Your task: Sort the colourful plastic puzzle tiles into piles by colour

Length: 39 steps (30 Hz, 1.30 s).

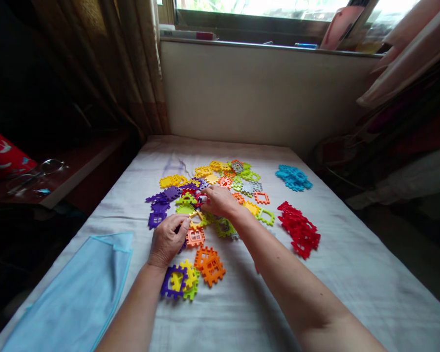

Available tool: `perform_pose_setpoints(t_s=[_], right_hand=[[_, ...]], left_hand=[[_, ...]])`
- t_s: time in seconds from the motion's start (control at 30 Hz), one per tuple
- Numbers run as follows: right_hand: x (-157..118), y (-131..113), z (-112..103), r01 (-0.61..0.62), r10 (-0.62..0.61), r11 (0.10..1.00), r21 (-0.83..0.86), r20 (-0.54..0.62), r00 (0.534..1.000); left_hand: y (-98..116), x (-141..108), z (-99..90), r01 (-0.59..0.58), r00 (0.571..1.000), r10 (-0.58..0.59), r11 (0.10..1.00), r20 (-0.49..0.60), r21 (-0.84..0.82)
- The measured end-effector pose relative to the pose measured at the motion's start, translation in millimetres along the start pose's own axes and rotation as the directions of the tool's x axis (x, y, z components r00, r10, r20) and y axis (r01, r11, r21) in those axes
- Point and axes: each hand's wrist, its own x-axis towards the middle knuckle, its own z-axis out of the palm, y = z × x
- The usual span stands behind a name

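Colourful notched plastic building pieces lie in a loose pile on the sheet. My left hand (170, 237), at the pile's near left side, is closed with thumb and finger pinching the edge of a yellow building piece (196, 220). An orange-pink window piece (195, 237) lies just under it. My right hand (220, 200) reaches into the middle of the pile, its fingers curled down at a red building piece (198, 200); the fingertips are partly hidden. Purple pieces (159, 205) lie to the left, beside lime green pieces (185, 208).
A red stack (299, 230) and a blue stack (294, 177) sit apart on the right. Nearer me are orange pieces (210, 265) and a purple frame piece (174, 282). A light blue cloth (77, 288) covers the left front. Glasses (51, 167) rest on a side table.
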Motion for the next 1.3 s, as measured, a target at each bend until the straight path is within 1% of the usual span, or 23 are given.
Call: perform_pose_setpoints(t_s=[0.1,0.17,0.23,0.3,0.37,0.4,0.47,0.5,0.53,0.57,0.6,0.67,0.77,0.87,0.93,0.97,1.03,1.07,1.1,1.13,1.17,1.2,1.3], right_hand=[[-21,2,-15,-0.079,0.077,0.995,-0.057,-0.036,0.996],[-41,12,-22,-0.144,0.140,0.989,-0.045,-0.074,0.987],[-65,28,-24,-0.221,0.219,0.975,-0.006,-0.117,0.969],[-92,51,-23,-0.321,0.320,0.947,0.020,-0.143,0.936],[-122,78,-22,-0.449,0.445,0.893,0.022,-0.171,0.879],[-136,91,-21,-0.527,0.522,0.849,0.022,-0.180,0.833],[-161,117,-20,-0.687,0.681,0.726,0.017,-0.149,0.717],[-172,127,-20,-0.736,0.731,0.677,0.019,-0.134,0.669],[-182,135,-19,-0.770,0.767,0.637,0.024,-0.118,0.631],[-189,142,-18,-0.792,0.790,0.610,0.032,-0.107,0.604],[-196,146,-17,-0.804,0.803,0.593,0.039,-0.098,0.588],[-203,151,-13,-0.812,0.813,0.582,0.052,-0.080,0.577],[-207,150,-10,-0.806,0.808,0.590,0.055,-0.055,0.587],[-203,143,-14,-0.781,0.780,0.624,0.026,-0.080,0.621],[-191,133,-20,-0.743,0.738,0.669,0.010,-0.128,0.663],[-183,125,-23,-0.706,0.700,0.708,0.013,-0.151,0.698],[-158,103,-27,-0.589,0.585,0.808,0.036,-0.180,0.791],[-143,90,-28,-0.492,0.493,0.869,0.055,-0.182,0.851],[-126,75,-27,-0.394,0.401,0.916,0.075,-0.168,0.900],[-109,61,-25,-0.311,0.320,0.947,0.082,-0.144,0.936],[-90,47,-22,-0.231,0.240,0.970,0.082,-0.124,0.963],[-72,33,-19,-0.166,0.173,0.983,0.080,-0.099,0.980],[-24,1,-7,-0.071,0.076,0.995,0.069,-0.066,0.995]], left_hand=[[-1,0,0.7,-0.004,1.000,0.004,1.000,0.002,0.005],[-2,-1,1.2,-0.012,1.000,0.012,1.000,-0.003,0.011],[-3,-1,1.5,-0.018,1.000,0.018,1.000,-0.005,0.018],[-3,0,1.3,-0.018,1.000,0.018,0.999,-0.001,0.029],[-3,0,1.1,-0.020,1.000,0.020,0.999,0.003,0.042],[-3,0,1.0,-0.024,1.000,0.024,0.999,0.001,0.048],[-2,1,0.9,-0.034,0.999,0.034,0.998,-0.003,0.056],[-3,1,0.8,-0.038,0.999,0.038,0.998,-0.003,0.058],[-3,1,0.8,-0.042,0.999,0.042,0.997,-0.003,0.059],[-3,1,0.7,-0.044,0.999,0.044,0.997,-0.001,0.060],[-3,1,0.6,-0.045,0.999,0.045,0.997,0.001,0.060],[-3,2,0.5,-0.046,0.999,0.046,0.997,0.003,0.061],[-3,1,0.6,-0.042,0.999,0.041,0.997,0.009,0.065],[-4,1,1.6,-0.030,1.000,0.030,0.997,0.003,0.065],[-5,0,2.7,-0.024,1.000,0.024,0.998,-0.008,0.060],[-6,0,3.2,-0.022,1.000,0.022,0.998,-0.013,0.056],[-6,0,3.7,-0.014,1.000,0.015,0.999,-0.026,0.043],[-7,0,3.8,-0.008,0.999,0.009,0.999,-0.036,0.036],[-7,1,3.6,-0.001,0.999,0.002,1.000,-0.051,0.026],[-7,1,3.3,0.006,0.998,-0.005,1.000,-0.070,0.015],[-8,1,2.8,0.012,0.996,-0.011,1.000,-0.090,0.004],[-8,1,2.3,0.016,0.994,-0.016,1.000,-0.111,-0.005],[-9,2,0.9,0.023,0.988,-0.026,1.000,-0.150,-0.016]])
